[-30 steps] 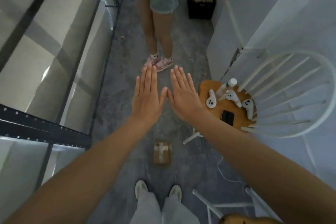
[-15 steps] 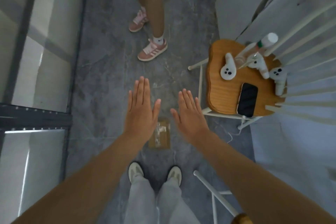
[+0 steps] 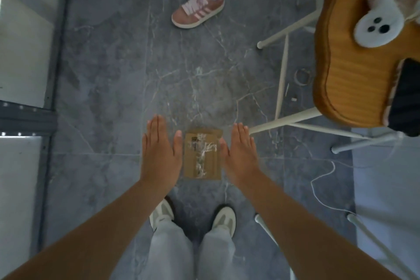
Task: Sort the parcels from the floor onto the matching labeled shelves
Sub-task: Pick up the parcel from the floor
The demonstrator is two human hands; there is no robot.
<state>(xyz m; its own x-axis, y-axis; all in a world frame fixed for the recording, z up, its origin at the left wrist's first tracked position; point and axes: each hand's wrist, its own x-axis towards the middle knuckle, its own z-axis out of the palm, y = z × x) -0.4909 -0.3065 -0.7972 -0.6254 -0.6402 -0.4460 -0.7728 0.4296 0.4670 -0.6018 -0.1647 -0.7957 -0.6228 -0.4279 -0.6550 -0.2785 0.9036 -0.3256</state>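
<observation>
Since a moment ago your hands have spread apart and dropped toward the parcel (image 3: 203, 154), which lies flat on the floor (image 3: 113, 63) just ahead of your feet. Left hand (image 3: 160, 152) and right hand (image 3: 241, 154) are both flat, empty, flanking it. Close evenly on both long edges before lifting.

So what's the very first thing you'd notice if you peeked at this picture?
Two bare hands, the left hand and right hand, held flat and open on either side of a small taped cardboard parcel on the grey marble floor. Next, a pink sneaker at the top, and a white controller on the wooden chair seat to the right.
</observation>
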